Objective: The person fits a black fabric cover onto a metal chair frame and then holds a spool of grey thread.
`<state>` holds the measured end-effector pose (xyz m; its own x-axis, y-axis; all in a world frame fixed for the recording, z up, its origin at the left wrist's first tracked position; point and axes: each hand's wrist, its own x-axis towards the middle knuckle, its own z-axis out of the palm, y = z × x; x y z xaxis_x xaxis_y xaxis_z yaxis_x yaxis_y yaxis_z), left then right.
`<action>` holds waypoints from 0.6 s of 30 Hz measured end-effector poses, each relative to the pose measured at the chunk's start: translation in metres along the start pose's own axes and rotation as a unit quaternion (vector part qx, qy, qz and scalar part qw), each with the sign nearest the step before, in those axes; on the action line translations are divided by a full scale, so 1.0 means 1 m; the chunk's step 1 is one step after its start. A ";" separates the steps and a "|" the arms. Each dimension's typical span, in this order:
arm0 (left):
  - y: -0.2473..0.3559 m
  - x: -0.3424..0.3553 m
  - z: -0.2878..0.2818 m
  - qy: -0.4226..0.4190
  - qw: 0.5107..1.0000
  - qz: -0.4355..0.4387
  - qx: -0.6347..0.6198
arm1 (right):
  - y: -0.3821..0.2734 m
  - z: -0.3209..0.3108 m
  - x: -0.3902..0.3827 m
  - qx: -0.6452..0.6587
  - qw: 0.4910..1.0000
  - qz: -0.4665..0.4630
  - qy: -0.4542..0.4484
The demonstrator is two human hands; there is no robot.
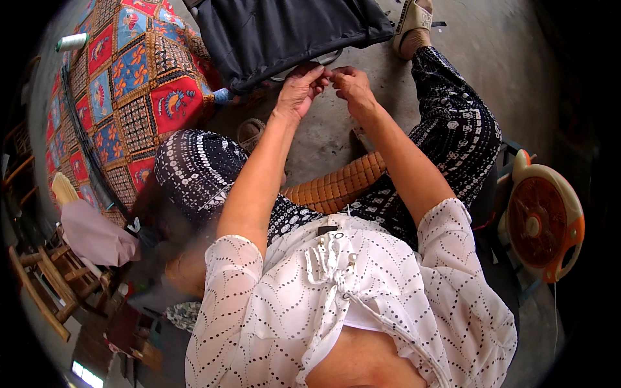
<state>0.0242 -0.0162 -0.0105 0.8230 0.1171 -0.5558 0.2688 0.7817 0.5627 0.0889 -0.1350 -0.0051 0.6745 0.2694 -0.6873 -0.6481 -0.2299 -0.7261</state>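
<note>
A black padded fabric piece (291, 35) with a gathered front edge lies ahead of me at the top of the view, a pale curved handle (332, 57) showing under that edge. My left hand (303, 87) is closed at this edge near the handle, thumb and fingers pressed together. Just right of it my right hand (352, 90) is pinched, its fingertips almost touching the left ones. What the fingers hold is too small to make out.
Patterned cloth (123, 90) covers the left, bearing a white thread spool (71, 41) and black strip (90, 145). Wooden chairs (48, 278) stand lower left. I sit on a tan padded seat (333, 181), feet on grey floor. An orange-and-cream fan (540, 220) stands at my right.
</note>
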 end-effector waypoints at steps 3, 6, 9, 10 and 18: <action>-0.001 -0.010 0.003 0.062 0.997 0.023 0.033 | -0.001 -0.004 -0.001 0.059 0.997 -0.051 0.010; -0.004 -0.019 -0.005 0.084 0.995 0.033 0.037 | -0.013 0.002 -0.012 0.076 0.987 -0.101 -0.095; -0.008 -0.024 -0.010 0.067 0.996 0.048 0.020 | -0.017 0.013 -0.015 0.075 0.981 -0.115 -0.137; -0.007 -0.024 -0.010 0.066 0.997 0.044 0.021 | -0.017 0.014 -0.015 0.078 0.981 -0.115 -0.135; -0.010 -0.029 -0.013 0.067 0.995 0.051 0.047 | -0.011 0.013 -0.015 0.095 0.983 -0.102 -0.121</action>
<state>-0.0084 -0.0193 -0.0075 0.7762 0.2774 -0.5662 0.2386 0.7020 0.6710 0.0808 -0.1243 0.0134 0.7088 0.5115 -0.4857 -0.5777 0.0258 -0.8158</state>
